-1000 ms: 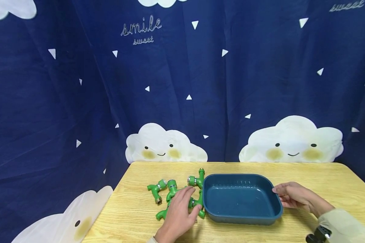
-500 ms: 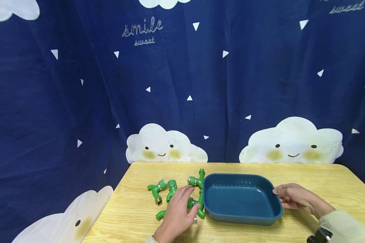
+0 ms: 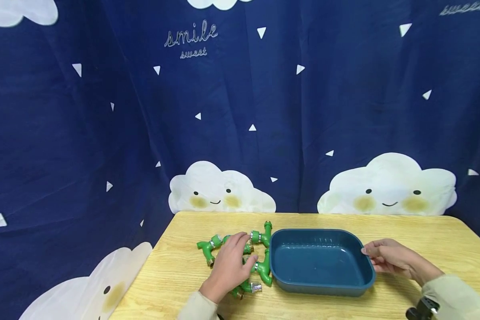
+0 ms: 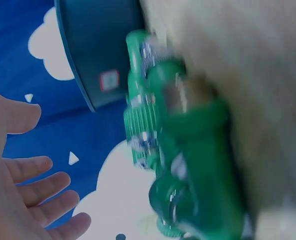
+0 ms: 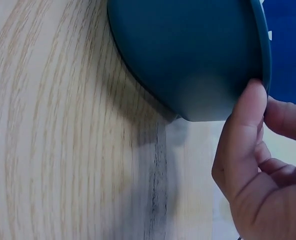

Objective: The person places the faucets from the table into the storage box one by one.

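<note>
Over a group of green taps my left hand (image 3: 229, 266) hovers with spread, relaxed fingers, partly covering some of them. One tap (image 3: 209, 249) lies left of it, and another (image 3: 266, 235) touches or nearly touches the bin at the back. A third tap (image 3: 265, 269) is beside the bin's left wall. In the left wrist view the fingers of that hand (image 4: 32, 190) are apart from the blurred close tap (image 4: 200, 165), with nothing held. My right hand (image 3: 392, 258) pinches the right rim of a dark teal rectangular bin (image 3: 322, 290) between thumb and fingers (image 5: 245, 125).
The bin stands upright on a light wooden table (image 3: 176, 284), and no contents show inside. A front tap (image 3: 246, 286) lies near my left wrist. Behind the table hangs a navy curtain (image 3: 280, 111) with white clouds and triangles.
My left hand has moved forward over the taps, uncovering more of the front tap's metal end. My right hand stays on the rim, and the bin keeps its place.
</note>
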Demonstrator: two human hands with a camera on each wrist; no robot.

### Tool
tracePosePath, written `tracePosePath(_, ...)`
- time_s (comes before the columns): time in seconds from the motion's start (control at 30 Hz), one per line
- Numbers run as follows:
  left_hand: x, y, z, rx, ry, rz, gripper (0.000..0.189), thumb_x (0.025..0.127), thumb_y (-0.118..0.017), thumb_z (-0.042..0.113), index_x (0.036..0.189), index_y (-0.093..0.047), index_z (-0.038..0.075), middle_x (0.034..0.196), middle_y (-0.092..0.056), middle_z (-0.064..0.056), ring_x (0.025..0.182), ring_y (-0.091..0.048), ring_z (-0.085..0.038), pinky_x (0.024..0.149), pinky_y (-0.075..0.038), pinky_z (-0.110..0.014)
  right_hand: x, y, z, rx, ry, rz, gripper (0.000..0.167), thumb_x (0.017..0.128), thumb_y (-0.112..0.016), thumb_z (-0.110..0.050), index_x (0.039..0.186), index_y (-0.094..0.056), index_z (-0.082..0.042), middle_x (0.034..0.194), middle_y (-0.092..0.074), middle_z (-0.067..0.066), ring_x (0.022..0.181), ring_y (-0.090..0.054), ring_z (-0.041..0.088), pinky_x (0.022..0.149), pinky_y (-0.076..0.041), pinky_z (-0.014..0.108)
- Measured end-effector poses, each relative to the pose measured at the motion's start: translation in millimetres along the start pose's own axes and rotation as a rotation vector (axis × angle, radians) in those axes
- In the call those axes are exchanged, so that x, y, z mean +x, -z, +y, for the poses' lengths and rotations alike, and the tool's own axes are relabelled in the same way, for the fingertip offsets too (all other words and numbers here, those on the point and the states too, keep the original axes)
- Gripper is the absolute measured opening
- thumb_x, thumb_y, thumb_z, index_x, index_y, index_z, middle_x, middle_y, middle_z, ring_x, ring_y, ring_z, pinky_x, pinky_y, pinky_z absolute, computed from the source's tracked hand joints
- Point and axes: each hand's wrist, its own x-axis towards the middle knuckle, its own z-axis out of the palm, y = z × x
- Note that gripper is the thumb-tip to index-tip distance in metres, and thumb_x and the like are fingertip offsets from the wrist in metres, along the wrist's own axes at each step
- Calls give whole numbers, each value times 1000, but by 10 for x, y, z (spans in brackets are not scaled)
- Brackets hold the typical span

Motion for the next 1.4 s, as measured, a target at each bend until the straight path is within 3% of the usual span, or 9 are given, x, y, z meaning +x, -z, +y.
tracePosePath(0.13, 191, 4, -93, 33, -19, -23, 46, 92, -67, 31, 129, -62, 4, 129, -63, -13, 120, -61, -30, 95, -53, -46, -5, -2, 0, -5, -2, 7, 22, 100, -53, -12, 111, -59, 6, 76, -61, -3, 69, -62, 4, 68, -59, 22)
tracePosePath(0.33, 475, 21, -154, 28, 27, -92, 43, 94, -63, 29, 129, -61, 4, 130, -62, -15, 119, -60, -32, 91, -54, -47, -3, -4, 11, 1, -4, 8, 23, 100, -54, -12, 112, -59, 7, 77, -63, -2, 69, -63, 4, 68, -59, 22)
tracePosePath(0.47, 587, -5, -181, 33, 57, -124, 45, 95, -63, 30, 131, -60, 4, 133, -61, -15, 120, -60, -32, 92, -54, -47, -9, -15, 7, 3, -2, 1, 22, 100, -54, -13, 111, -59, 5, 77, -62, -2, 68, -62, 4, 68, -59, 22)
tracePosePath(1.07, 809, -213, -196, 30, 115, -266, 49, 98, -59, 32, 138, -55, 5, 141, -56, -14, 128, -55, -31, 100, -51, -45, -2, -6, -15, -28, -1, 19, 21, 102, -51, -12, 111, -59, 6, 77, -62, -3, 69, -63, 4, 68, -59, 22)
tracePosePath(1.4, 865, -406, -247, 112, 64, -310, 46, 96, -61, 35, 135, -58, 11, 135, -61, -10, 123, -59, -29, 94, -54, -43, -11, -15, -26, -3, 3, -11, 18, 101, -52, -12, 108, -61, 3, 79, -65, -2, 70, -66, 4, 68, -59, 22)
